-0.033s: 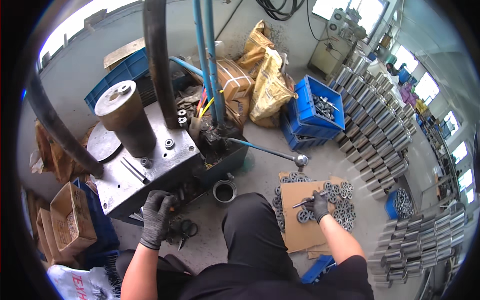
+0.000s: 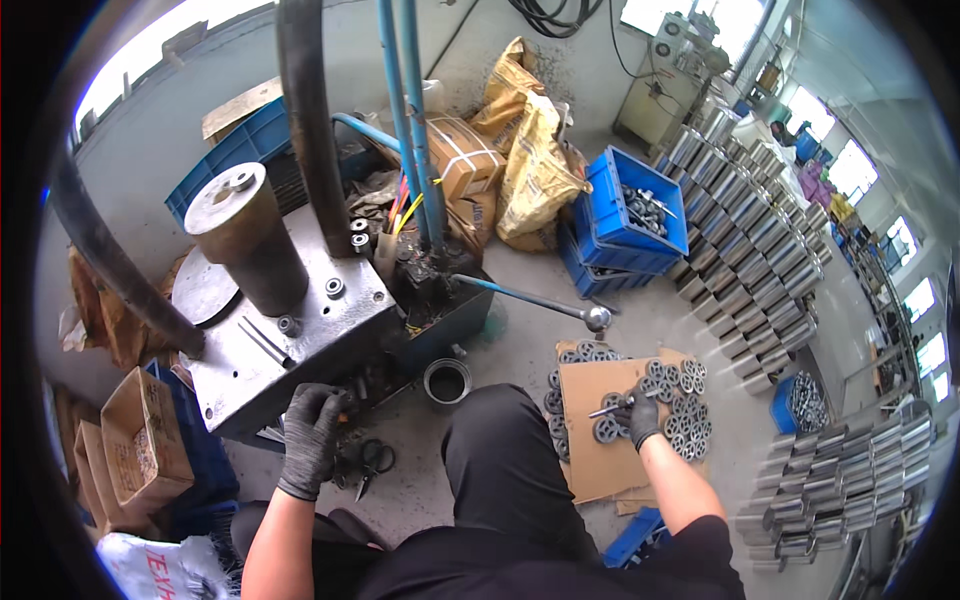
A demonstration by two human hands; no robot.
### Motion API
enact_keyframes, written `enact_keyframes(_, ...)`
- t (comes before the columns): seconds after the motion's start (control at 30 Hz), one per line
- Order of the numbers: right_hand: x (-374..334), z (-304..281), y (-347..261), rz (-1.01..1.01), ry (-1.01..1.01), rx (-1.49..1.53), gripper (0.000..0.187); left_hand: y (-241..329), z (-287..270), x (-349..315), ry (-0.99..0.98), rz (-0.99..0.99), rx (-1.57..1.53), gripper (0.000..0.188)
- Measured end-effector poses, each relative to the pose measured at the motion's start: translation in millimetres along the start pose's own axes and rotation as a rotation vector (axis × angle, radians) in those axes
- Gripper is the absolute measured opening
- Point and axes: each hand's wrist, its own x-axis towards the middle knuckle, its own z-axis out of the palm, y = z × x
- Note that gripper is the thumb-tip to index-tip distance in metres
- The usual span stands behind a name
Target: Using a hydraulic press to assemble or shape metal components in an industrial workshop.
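The scene is bounded on the right by tall stacks of polished steel tubes. On the left, a thick steel cylinder is carried by the drilled steel plate of a machine, and a lever with a ball end is seen beyond it. On the floor to the right, a cardboard sheet is surrounded by spoked metal discs; a few more are seen on it, near the right hand. By that gloved hand, with its fingers closed, a slim metal pin is held above the cardboard, its tip pointed left. The gloved left hand is curled in at the near side of the machine; whether anything is gripped there cannot be told. Between the two pictures, only a slight shift of the whole view is noticed. No disc has been visibly moved and the pin has not been released, so the handling is judged to be at the same point.
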Motion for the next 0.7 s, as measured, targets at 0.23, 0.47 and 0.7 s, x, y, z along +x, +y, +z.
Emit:
enact_keyframes(0.23, 15.3, -65.6, 81.8, 0.098, 0.472, 0.363, 0.036, -33.7, 1.8, -11.4, -0.097, -0.042, 0.161, 0.009)
enact_keyframes(0.47, 24.4, -69.7, 121.8, -0.028, 0.508, 0.306, 0.031, -30.4, 5.6, -14.5, -0.163, 0.016, 0.489, 0.013)
enact_keyframes(0.7, 33.3, -63.6, 152.5, -0.556, 0.193, 0.0, 0.022, -39.7, 9.5, -11.2, -0.236, 0.03, 0.541, 0.015)
